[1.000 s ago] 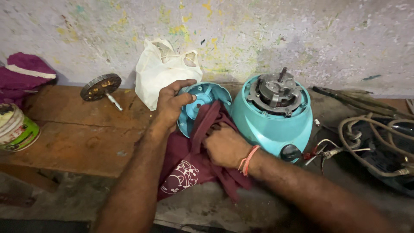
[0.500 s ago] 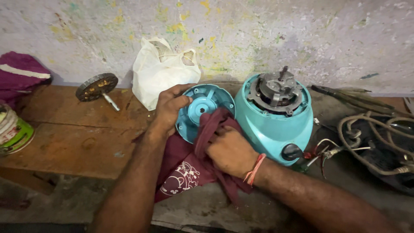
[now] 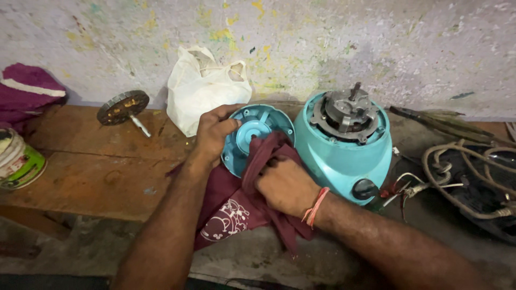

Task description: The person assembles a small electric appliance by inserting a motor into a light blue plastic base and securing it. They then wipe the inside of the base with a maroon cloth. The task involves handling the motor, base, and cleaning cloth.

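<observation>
- A round cover (image 3: 257, 134) sits at the middle, just left of the mixer base (image 3: 346, 147) and touching it.
- The left hand (image 3: 214, 132) grips the cover's left rim.
- A cloth (image 3: 244, 198) lies in front of the cover and drapes over its lower edge.
- The right hand (image 3: 285, 185) presses on the cloth, just before the cover.
- A bag (image 3: 207, 86) stands behind the cover, against the wall (image 3: 322, 37).
- A wheel (image 3: 122, 107) lies left of the bag on the bench (image 3: 91, 166).
- A can (image 3: 19, 161) sits at the bench's far left.
- Cables (image 3: 467, 177) lie right of the mixer base.
</observation>
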